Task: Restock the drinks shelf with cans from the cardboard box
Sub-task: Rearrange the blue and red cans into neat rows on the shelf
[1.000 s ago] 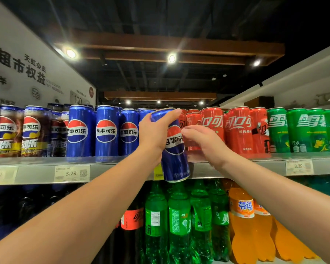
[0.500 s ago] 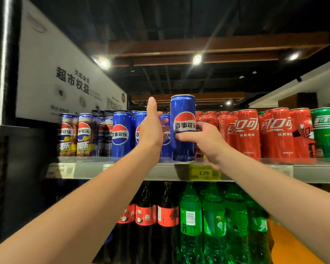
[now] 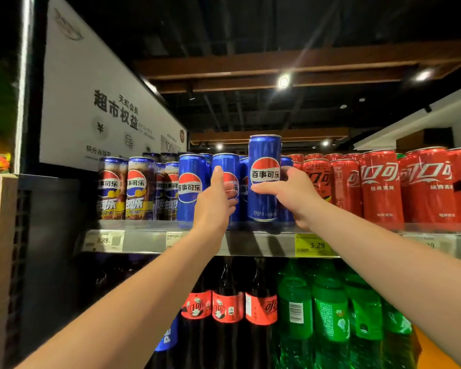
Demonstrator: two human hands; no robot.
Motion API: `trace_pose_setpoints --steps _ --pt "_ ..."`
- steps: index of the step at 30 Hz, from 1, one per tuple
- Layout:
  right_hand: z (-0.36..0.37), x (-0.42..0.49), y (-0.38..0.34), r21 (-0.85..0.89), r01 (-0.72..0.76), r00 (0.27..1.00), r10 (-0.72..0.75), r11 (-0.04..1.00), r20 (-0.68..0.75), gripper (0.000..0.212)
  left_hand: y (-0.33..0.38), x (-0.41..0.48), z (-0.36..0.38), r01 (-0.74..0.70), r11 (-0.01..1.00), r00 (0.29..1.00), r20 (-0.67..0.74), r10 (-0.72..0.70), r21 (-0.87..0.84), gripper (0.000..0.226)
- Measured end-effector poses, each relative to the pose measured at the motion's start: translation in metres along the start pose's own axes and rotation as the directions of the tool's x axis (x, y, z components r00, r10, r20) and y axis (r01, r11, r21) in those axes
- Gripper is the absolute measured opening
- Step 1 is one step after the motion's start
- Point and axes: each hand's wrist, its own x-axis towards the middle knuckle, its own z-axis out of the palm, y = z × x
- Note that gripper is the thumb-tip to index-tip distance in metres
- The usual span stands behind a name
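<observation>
A tall blue Pepsi can (image 3: 264,155) stands upright at the front of the metal drinks shelf (image 3: 261,245), its base at shelf level. My right hand (image 3: 290,195) grips it from the right side, fingers curled across its front. Just to the left, my left hand (image 3: 213,206) rests with its thumb up against a neighbouring blue can (image 3: 225,163) in the row. More blue cans (image 3: 190,187) stand further left. No cardboard box is clearly in view.
Dark Pepsi cans (image 3: 139,187) fill the shelf's left end and red cola cans (image 3: 381,187) its right. Cola bottles (image 3: 226,307) and green bottles (image 3: 330,310) stand on the shelf below. A white sign (image 3: 104,102) and a dark cabinet (image 3: 51,235) close off the left.
The blue can went from tilted below the shelf edge to upright at the shelf front. My left hand let go of it and moved left to the neighbouring can.
</observation>
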Motion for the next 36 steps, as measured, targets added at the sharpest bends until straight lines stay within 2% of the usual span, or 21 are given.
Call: trace_pose_setpoints --steps 5,14,25,31,36 --pt "0.012 0.004 0.001 -0.03 -0.014 0.999 0.013 0.999 -0.035 0.046 -0.008 -0.002 0.001 -0.023 1.0 1.0 0.007 0.023 -0.014 0.049" --pt "0.024 0.0 -0.001 -0.07 -0.087 0.992 0.081 0.994 -0.092 0.05 -0.015 0.0 -0.004 -0.089 0.996 0.994 -0.067 0.091 0.031 0.053" --pt "0.026 0.003 -0.003 0.021 -0.177 0.981 0.178 0.984 -0.074 0.037 -0.015 -0.003 -0.002 -0.13 0.985 0.991 -0.016 0.132 0.11 0.056" --pt "0.028 0.005 -0.002 -0.032 -0.187 0.979 0.184 0.982 -0.088 0.041 -0.014 -0.002 -0.001 -0.121 0.98 0.992 -0.012 0.124 0.161 0.06" --pt "0.03 0.005 0.001 -0.081 -0.184 0.978 0.175 0.98 -0.11 0.048 -0.02 0.003 -0.003 -0.178 0.953 0.981 -0.028 0.191 0.243 0.058"
